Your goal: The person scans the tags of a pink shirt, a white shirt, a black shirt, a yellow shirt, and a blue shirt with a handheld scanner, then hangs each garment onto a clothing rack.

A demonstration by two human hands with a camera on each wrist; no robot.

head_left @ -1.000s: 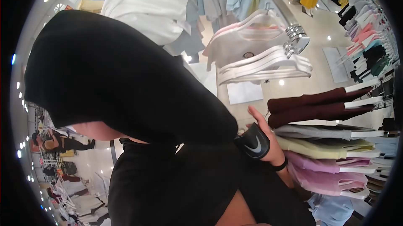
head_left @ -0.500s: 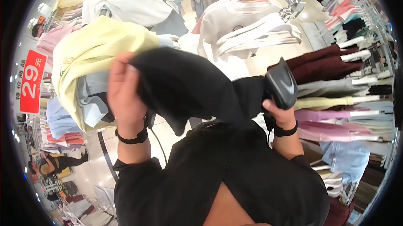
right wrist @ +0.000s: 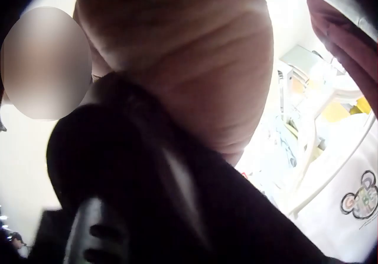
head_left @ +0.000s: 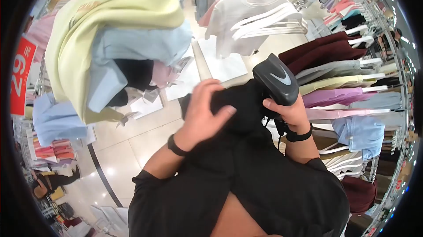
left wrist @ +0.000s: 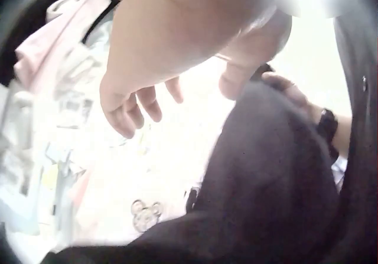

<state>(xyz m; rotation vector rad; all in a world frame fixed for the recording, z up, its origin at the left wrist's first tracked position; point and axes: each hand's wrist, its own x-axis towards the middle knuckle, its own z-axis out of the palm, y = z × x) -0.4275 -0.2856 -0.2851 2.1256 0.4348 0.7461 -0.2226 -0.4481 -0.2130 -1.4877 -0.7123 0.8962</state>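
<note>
In the head view my right hand point(head_left: 291, 114) grips a rounded black object point(head_left: 275, 78) with a grey swoosh on it, thumb at its lower edge. Black cloth point(head_left: 241, 105) bunches beside that object, in front of my black top. Over the cloth's left end is my left hand point(head_left: 200, 116), its thumb spread from the fingers. Its fingers hang loosely with nothing between them in the left wrist view, next to the dark cloth point(left wrist: 269, 164). Dark shapes under the palm fill much of the right wrist view.
Yellow point(head_left: 66, 56) and light blue garments hang at the left, near a red price sign point(head_left: 22, 76). White hangers point(head_left: 269, 23) and a white T-shirt point(head_left: 229, 14) hang ahead. A rack of maroon point(head_left: 321, 52), grey, yellow and pink clothes stands close by my right hand.
The black cloth has come down from a raised, stretched-out spread to a bunch by my right hand. My left hand has moved right and let go of the cloth's far end.
</note>
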